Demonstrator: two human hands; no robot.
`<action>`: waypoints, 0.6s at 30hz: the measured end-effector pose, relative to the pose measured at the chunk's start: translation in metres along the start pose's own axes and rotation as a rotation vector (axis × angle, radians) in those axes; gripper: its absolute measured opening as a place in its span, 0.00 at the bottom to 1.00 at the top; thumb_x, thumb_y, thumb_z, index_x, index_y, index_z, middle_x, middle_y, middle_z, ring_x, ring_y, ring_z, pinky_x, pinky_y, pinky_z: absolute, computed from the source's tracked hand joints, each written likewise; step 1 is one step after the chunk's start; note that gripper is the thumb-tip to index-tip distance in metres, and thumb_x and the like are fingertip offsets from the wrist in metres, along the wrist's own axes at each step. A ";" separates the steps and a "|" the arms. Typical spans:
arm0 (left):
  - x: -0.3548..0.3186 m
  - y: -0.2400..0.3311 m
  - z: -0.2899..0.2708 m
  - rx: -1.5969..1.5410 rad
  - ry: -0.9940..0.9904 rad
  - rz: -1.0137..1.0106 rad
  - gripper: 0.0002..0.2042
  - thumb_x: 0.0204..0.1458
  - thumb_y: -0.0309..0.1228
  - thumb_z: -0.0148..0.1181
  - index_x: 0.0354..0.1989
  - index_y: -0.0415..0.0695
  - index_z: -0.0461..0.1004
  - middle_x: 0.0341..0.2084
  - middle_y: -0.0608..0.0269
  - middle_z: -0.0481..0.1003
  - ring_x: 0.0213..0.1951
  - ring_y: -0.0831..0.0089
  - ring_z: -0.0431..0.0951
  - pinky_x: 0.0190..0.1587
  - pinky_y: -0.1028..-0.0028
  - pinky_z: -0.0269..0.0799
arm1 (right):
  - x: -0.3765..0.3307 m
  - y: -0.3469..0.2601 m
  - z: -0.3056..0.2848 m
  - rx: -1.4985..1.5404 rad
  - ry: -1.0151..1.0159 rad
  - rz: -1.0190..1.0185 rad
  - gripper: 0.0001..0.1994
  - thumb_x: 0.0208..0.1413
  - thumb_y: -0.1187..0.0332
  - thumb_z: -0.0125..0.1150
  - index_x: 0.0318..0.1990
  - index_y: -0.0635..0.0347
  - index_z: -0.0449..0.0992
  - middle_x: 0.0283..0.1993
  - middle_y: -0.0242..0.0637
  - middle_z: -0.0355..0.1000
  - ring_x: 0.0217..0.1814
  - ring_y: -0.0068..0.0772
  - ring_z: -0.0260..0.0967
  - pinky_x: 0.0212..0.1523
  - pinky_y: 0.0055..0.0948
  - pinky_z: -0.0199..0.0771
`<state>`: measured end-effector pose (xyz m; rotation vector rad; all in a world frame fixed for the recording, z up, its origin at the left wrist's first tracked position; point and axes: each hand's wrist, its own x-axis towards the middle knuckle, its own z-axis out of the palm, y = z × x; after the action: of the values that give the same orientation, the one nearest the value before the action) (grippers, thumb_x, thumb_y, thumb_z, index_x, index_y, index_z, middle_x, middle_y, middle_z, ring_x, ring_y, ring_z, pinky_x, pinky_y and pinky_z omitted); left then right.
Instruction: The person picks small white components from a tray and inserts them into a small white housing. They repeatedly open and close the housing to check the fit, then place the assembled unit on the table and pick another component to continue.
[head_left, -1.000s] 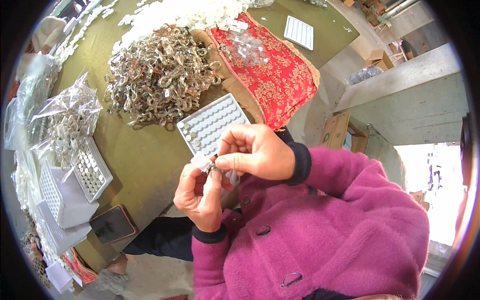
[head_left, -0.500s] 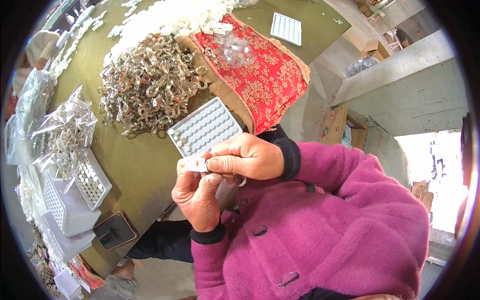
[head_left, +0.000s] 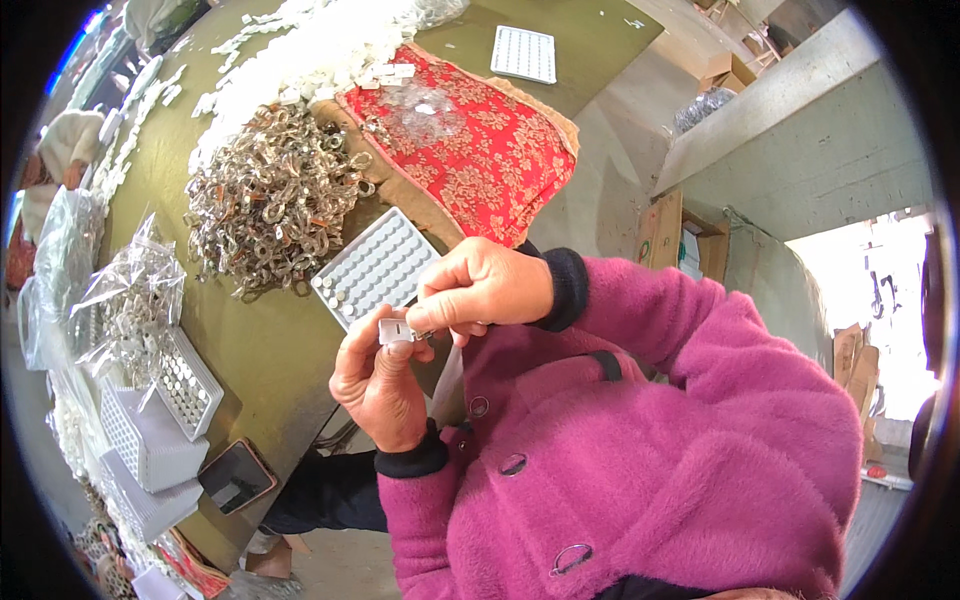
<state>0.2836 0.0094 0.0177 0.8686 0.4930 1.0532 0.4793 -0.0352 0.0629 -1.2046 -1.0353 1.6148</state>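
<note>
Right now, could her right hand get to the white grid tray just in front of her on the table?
Probably yes. The right hand hovers just beside the white grid tray, with nothing between them. But its fingers pinch a small white piece together with the left hand, so it is busy.

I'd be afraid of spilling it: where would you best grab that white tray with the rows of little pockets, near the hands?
Probably by the two long edges of the white tray, coming from above. It lies flat on the table, its pockets face up, and the hands crowd its near corner.
</note>
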 end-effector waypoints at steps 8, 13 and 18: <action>0.005 0.015 0.000 0.664 -0.141 0.332 0.16 0.52 0.11 0.66 0.50 0.35 0.82 0.42 0.54 0.79 0.40 0.69 0.83 0.41 0.72 0.85 | -0.004 0.005 -0.013 0.194 -0.097 0.065 0.14 0.69 0.59 0.62 0.40 0.63 0.80 0.29 0.27 0.72 0.28 0.18 0.71 0.33 0.25 0.81; 0.005 0.011 0.004 0.666 -0.210 0.359 0.17 0.51 0.10 0.68 0.49 0.38 0.83 0.43 0.53 0.79 0.41 0.68 0.83 0.42 0.70 0.86 | -0.009 0.011 -0.027 0.215 -0.178 0.063 0.11 0.71 0.64 0.59 0.44 0.64 0.78 0.30 0.29 0.73 0.31 0.20 0.73 0.38 0.25 0.79; 0.007 0.004 0.002 0.590 -0.172 0.339 0.18 0.48 0.10 0.70 0.48 0.39 0.84 0.42 0.54 0.80 0.41 0.69 0.83 0.42 0.72 0.84 | -0.010 0.010 -0.026 0.141 -0.168 0.022 0.11 0.70 0.65 0.59 0.42 0.65 0.79 0.30 0.30 0.73 0.30 0.21 0.72 0.35 0.23 0.76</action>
<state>0.2862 0.0154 0.0223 1.5947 0.5302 1.1417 0.5044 -0.0444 0.0509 -1.0032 -0.9962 1.7987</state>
